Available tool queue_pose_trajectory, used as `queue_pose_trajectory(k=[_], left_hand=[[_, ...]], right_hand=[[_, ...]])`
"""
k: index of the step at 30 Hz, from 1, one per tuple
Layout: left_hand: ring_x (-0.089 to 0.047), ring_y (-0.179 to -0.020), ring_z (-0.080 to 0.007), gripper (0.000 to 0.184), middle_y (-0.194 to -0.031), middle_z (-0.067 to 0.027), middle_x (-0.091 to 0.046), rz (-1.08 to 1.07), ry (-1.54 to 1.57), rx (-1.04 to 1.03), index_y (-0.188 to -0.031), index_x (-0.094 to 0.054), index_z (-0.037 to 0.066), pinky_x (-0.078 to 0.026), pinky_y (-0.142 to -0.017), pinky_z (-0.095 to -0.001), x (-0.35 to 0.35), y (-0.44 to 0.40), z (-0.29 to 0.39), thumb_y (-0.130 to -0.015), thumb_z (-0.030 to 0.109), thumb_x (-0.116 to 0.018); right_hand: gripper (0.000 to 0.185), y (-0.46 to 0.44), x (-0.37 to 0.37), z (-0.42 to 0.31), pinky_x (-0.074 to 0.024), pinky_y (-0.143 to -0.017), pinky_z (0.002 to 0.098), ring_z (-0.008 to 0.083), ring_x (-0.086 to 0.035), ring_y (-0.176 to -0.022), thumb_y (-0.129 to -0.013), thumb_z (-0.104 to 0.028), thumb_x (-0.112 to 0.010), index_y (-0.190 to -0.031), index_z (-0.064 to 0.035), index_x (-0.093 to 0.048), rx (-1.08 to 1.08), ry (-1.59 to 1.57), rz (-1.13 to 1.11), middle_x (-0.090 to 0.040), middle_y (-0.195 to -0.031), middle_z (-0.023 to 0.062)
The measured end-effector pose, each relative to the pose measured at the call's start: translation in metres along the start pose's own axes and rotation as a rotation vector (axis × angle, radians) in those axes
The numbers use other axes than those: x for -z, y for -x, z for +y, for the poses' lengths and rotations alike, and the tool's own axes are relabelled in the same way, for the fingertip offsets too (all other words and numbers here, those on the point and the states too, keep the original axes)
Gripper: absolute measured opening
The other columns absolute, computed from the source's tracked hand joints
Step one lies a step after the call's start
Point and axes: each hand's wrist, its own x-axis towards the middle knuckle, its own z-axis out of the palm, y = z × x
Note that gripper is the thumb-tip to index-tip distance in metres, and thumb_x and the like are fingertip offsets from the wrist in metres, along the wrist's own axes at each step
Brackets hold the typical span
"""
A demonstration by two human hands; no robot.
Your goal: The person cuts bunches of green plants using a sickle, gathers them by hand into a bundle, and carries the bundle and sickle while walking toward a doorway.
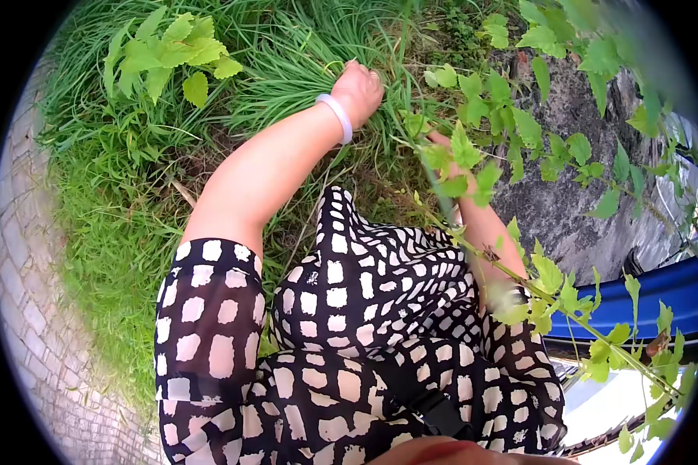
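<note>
My left hand [357, 91], with a pale lilac bangle [339, 118] at the wrist, is down in a clump of long green grass [291, 77]. Its fingers are curled closed around grass blades; the fingertips are partly hidden. To its right, my right hand [440, 142] reaches low among the leaves. A leafy vine [473, 159] crosses in front of it and covers most of its fingers, so what it holds, if anything, does not show.
The leafy vine stem runs diagonally to the lower right, close before my right arm. A rough grey stone [554, 213] and a blue curved object [636, 306] lie on the right. Brick paving [35, 310] borders the grass on the left. A leafy plant [167, 54] grows upper left.
</note>
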Motion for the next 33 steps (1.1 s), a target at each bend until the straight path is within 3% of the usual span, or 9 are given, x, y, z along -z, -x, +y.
queue_pose_trajectory(k=[9, 11, 14, 19, 22, 24, 26, 29, 33], left_hand=[[-0.055, -0.09, -0.0163, 0.019, -0.094, -0.0011, -0.059, 0.046, -0.026, -0.129, -0.097, -0.062, 0.012, -0.038, -0.075, -0.0332, 0.007, 0.006, -0.009, -0.083, 0.018, -0.051], [-0.056, -0.088, -0.0166, 0.016, -0.091, -0.0008, -0.06, 0.092, 0.051, -0.157, -0.091, -0.064, 0.013, -0.039, -0.074, -0.0334, -0.003, 0.008, 0.003, -0.081, 0.018, -0.053], [-0.057, -0.082, -0.0179, 0.014, -0.084, -0.0007, -0.061, 0.128, 0.087, -0.105, -0.08, -0.067, 0.013, -0.038, -0.071, -0.034, 0.002, 0.019, 0.006, -0.078, 0.02, -0.054], [-0.057, -0.082, -0.0196, 0.022, -0.086, -0.0018, -0.063, 0.187, -0.02, -0.083, -0.089, -0.065, 0.01, -0.038, -0.069, -0.0346, 0.006, 0.031, 0.002, -0.082, 0.025, -0.051], [-0.058, -0.087, -0.0216, 0.028, -0.09, -0.005, -0.064, 0.175, -0.006, -0.079, -0.099, -0.063, 0.006, -0.038, -0.074, -0.0371, 0.002, 0.027, 0.003, -0.084, 0.026, -0.05], [-0.058, -0.087, -0.022, 0.029, -0.091, -0.0051, -0.064, 0.166, 0.009, -0.061, -0.099, -0.063, 0.006, -0.038, -0.076, -0.0377, 0.005, 0.031, 0.003, -0.083, 0.026, -0.051], [-0.058, -0.087, -0.0225, 0.029, -0.093, -0.0047, -0.064, 0.159, 0.022, -0.046, -0.1, -0.063, 0.006, -0.038, -0.077, -0.0384, 0.005, 0.03, 0.002, -0.082, 0.026, -0.052], [-0.058, -0.088, -0.0221, 0.028, -0.094, -0.0041, -0.064, 0.121, 0.048, -0.047, -0.099, -0.063, 0.006, -0.038, -0.078, -0.0383, 0.0, 0.022, 0.002, -0.082, 0.025, -0.052], [-0.058, -0.089, -0.0222, 0.027, -0.096, -0.0037, -0.064, 0.142, 0.05, -0.084, -0.099, -0.064, 0.008, -0.038, -0.082, -0.039, -0.001, 0.022, 0.006, -0.082, 0.025, -0.052]], right_hand=[[0.054, 0.002, -0.005, 0.0, -0.0403, -0.09, 0.029, 0.0202, -0.054, -0.103, -0.091, -0.029, -0.051, -0.136, -0.0056, -0.034, -0.022, 0.805, 0.117, -0.057, -0.118, 0.0101], [0.056, 0.037, 0.032, 0.045, -0.0378, -0.092, 0.0279, 0.0188, -0.051, -0.107, -0.091, -0.024, -0.052, -0.14, -0.0095, -0.028, 0.143, 0.59, 0.0, -0.054, -0.122, 0.0102], [0.049, 0.031, 0.043, 0.054, -0.0392, -0.079, 0.0259, 0.0143, -0.05, -0.091, -0.091, -0.023, -0.051, -0.135, -0.009, -0.034, 0.031, 0.29, 0.069, -0.055, -0.112, 0.0061], [0.03, -0.065, 0.072, 0.059, -0.0436, -0.058, 0.0298, 0.0182, -0.054, -0.067, -0.087, -0.022, -0.051, -0.112, -0.0061, -0.054, 0.178, 0.614, 0.145, -0.06, -0.084, 0.0057], [0.039, -0.047, 0.062, 0.044, -0.0444, -0.05, 0.0292, 0.0147, -0.055, -0.062, -0.09, -0.026, -0.05, -0.122, -0.0046, -0.046, 0.715, 1.329, 0.084, -0.06, -0.08, 0.0059], [0.036, -0.017, 0.012, 0.007, -0.0451, -0.05, 0.0316, 0.0179, -0.057, -0.063, -0.089, -0.021, -0.049, -0.121, -0.0049, -0.046, 0.412, 1.633, 0.224, -0.06, -0.081, 0.0087], [0.032, -0.041, 0.026, 0.031, -0.0449, -0.049, 0.0339, 0.0236, -0.058, -0.06, -0.089, -0.018, -0.047, -0.117, -0.0031, -0.047, 0.502, 1.117, 0.19, -0.059, -0.075, 0.0127], [0.033, -0.054, 0.058, 0.059, -0.0439, -0.045, 0.037, 0.0323, -0.057, -0.053, -0.087, -0.015, -0.047, -0.118, -0.0031, -0.043, 0.503, 1.327, 0.186, -0.058, -0.068, 0.0171], [0.034, -0.004, 0.044, 0.026, -0.0434, -0.046, 0.0376, 0.027, -0.057, -0.054, -0.089, -0.019, -0.048, -0.118, -0.0027, -0.042, 0.278, 1.427, 0.148, -0.061, -0.073, 0.0148]])
